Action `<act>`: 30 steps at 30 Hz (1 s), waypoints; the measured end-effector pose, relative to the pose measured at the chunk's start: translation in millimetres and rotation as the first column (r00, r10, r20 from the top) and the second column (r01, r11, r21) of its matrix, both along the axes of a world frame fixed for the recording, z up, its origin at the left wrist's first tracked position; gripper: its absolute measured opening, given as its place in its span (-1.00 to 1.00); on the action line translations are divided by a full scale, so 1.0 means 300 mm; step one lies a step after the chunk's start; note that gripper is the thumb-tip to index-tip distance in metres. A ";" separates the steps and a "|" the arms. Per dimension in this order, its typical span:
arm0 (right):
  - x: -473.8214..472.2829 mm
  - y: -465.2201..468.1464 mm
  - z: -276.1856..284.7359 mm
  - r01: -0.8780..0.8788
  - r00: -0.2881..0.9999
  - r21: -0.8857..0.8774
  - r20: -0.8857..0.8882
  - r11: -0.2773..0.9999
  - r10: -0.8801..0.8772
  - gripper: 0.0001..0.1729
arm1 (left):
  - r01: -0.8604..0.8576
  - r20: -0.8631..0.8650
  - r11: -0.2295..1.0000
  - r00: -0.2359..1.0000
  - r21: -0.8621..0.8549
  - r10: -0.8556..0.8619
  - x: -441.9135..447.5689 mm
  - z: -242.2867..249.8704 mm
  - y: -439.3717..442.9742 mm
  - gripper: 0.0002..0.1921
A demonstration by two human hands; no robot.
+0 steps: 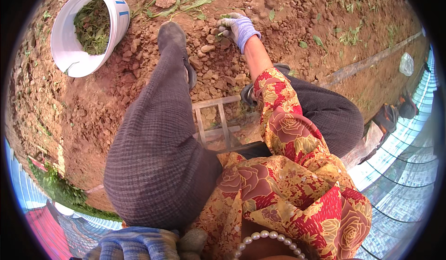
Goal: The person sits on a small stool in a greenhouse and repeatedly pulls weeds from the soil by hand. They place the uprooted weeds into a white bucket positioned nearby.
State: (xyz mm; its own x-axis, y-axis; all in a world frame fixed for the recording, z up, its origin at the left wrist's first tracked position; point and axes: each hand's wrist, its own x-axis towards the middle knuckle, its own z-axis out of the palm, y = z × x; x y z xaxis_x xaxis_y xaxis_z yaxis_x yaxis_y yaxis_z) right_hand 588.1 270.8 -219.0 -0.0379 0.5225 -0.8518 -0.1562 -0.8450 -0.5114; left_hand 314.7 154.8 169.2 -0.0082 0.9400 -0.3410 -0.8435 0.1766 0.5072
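My right hand (237,30), in a pale lavender glove with dirty fingertips, is low over the cloddy reddish soil (223,65). Bits of green leaf (225,16) show at its curled fingers, which partly hide them. At the bottom edge, close to the camera, is my left hand (139,243) in a blue and grey work glove. It lies beside my left thigh, cut off by the frame, and its palm is hidden. Up on the left, a white plastic bucket (120,26) stands on the soil with pulled green leaves (92,26) inside.
Uprooted leafy weeds (184,0) lie beyond my left shoe (171,35). Between my legs is a low metal frame (216,101). A pale strip (373,60) crosses the ground at right, with a clear plastic bag (406,64) beyond it. Dark shoes (386,117) stand near the right rim.
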 end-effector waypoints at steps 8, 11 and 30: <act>-0.088 0.114 0.100 -0.294 0.944 0.405 0.264 0.866 0.197 -0.75 | -0.057 0.067 0.994 0.996 0.088 0.051 0.012 0.029 -0.015 -0.54; -0.182 0.175 0.083 -0.834 0.467 0.284 0.820 0.473 0.330 -0.47 | -0.064 0.096 0.990 0.994 0.124 0.052 0.028 0.052 -0.013 -0.52; -0.378 0.310 0.109 -0.972 0.232 0.219 0.954 0.083 0.192 -0.55 | -0.103 0.228 0.947 0.973 0.303 0.033 0.046 0.121 0.014 -0.40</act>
